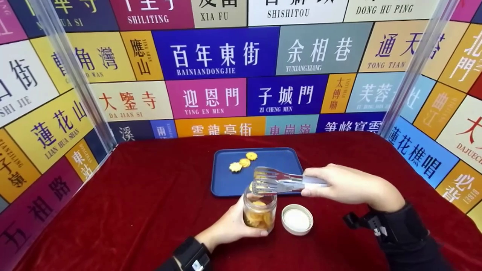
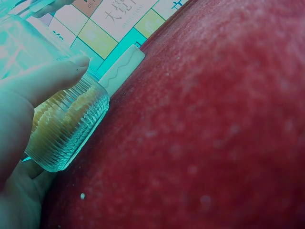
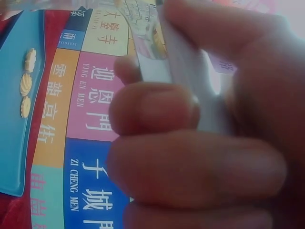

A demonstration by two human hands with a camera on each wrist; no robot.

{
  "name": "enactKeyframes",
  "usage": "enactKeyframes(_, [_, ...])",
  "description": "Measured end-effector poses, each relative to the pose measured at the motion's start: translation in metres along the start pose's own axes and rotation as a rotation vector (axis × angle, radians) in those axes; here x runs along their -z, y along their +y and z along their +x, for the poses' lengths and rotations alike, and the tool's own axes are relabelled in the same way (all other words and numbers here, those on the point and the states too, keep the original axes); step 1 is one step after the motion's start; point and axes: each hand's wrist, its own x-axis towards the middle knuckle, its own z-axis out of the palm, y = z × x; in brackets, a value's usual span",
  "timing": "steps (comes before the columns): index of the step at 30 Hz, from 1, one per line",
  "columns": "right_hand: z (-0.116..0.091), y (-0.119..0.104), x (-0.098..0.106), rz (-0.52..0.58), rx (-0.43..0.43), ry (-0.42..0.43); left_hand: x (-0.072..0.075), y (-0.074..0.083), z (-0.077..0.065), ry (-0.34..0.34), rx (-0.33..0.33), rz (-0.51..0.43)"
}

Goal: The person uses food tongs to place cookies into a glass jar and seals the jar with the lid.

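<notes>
My left hand [image 1: 235, 226] grips a clear ribbed glass jar [image 1: 260, 214] with yellow cookies inside its lower part; the left wrist view shows the thumb across the jar's side. In my right hand [image 1: 339, 186] is a pair of metal tongs [image 1: 286, 180], its handles squeezed between thumb and fingers. The tongs' slotted ends are over the jar's mouth, with a cookie [image 1: 253, 187] at them. Behind the jar lies a blue tray [image 1: 222, 184] bearing three cookies [image 1: 244, 162] in a slanting row. To the jar's right a round white lid [image 1: 297, 219] lies on the cloth.
A dark red cloth [image 1: 150, 195] covers the table. Panels with colourful printed signs [image 1: 214, 52] stand behind and at both sides. Clear upright posts [image 1: 418, 60] rise at the back corners.
</notes>
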Motion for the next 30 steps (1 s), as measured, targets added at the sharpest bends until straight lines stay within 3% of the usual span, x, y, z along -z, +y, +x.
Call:
enactKeyframes(14, [-0.0019, 0.0016, -0.0002, -0.056, 0.029, -0.004, -0.0007, 0.0005, 0.0005, -0.007, -0.011, -0.019])
enactKeyframes(30, [-0.0022, 0.0018, -0.0002, -0.044, 0.036, -0.008, -0.0011, 0.0003, 0.0001, 0.000, 0.007, -0.016])
